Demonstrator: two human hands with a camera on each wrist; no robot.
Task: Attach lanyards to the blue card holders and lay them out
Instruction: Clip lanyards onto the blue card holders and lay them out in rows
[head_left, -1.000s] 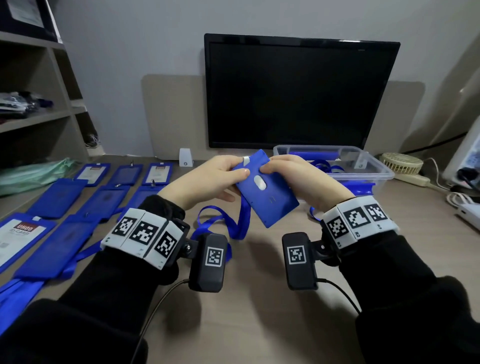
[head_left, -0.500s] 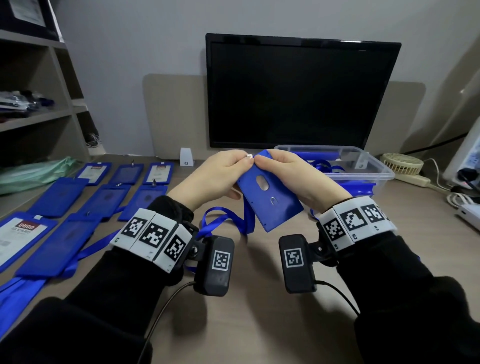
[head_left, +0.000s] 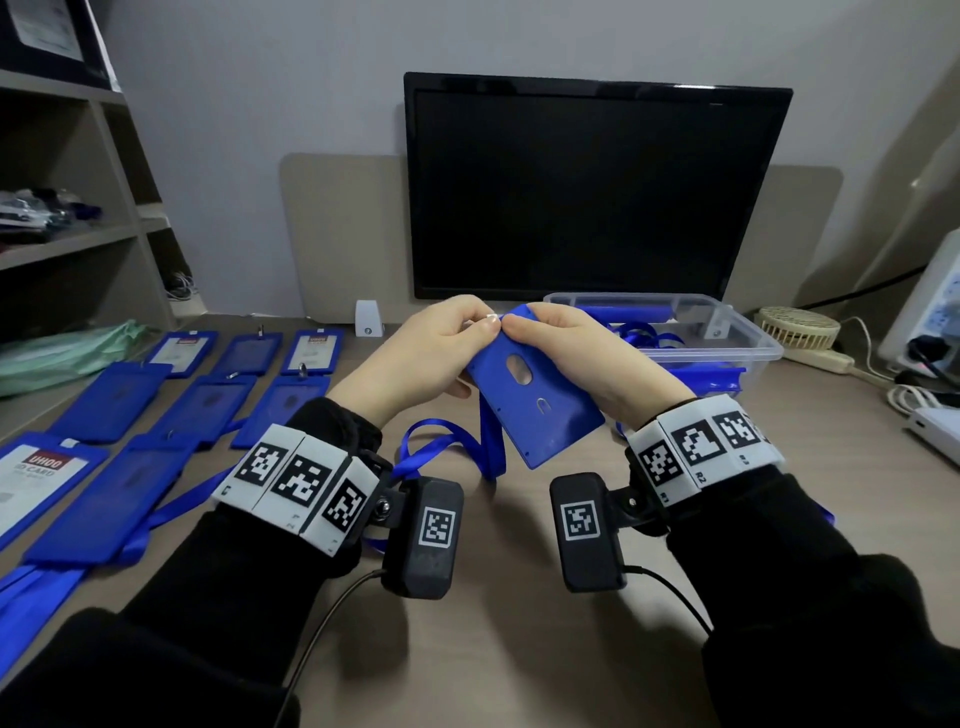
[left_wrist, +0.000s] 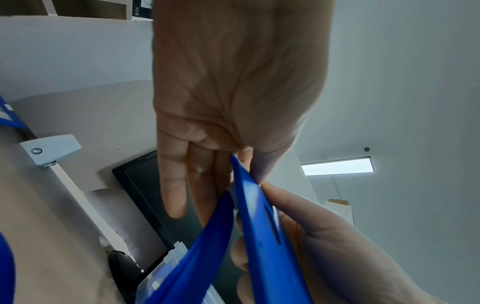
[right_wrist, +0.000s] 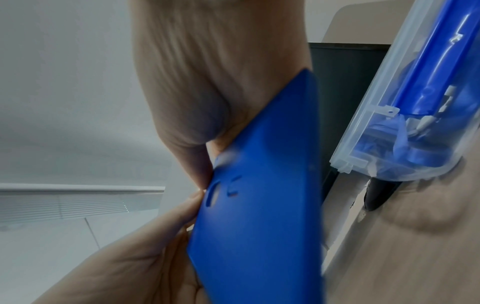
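Now both hands (head_left: 498, 358) pinching the card holder (head_left: 535, 395) top corner, holder tilted flatter, lanyard (head_left: 447, 447) dangling as before

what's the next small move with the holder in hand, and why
Probably push the lanyard's clip through the top of the card holder. Both hands meet there: the left hand pinches something small and pale at that corner, the right hand grips the holder, and the lanyard hangs loose below. Whether the clip has already caught is hidden by the fingers.
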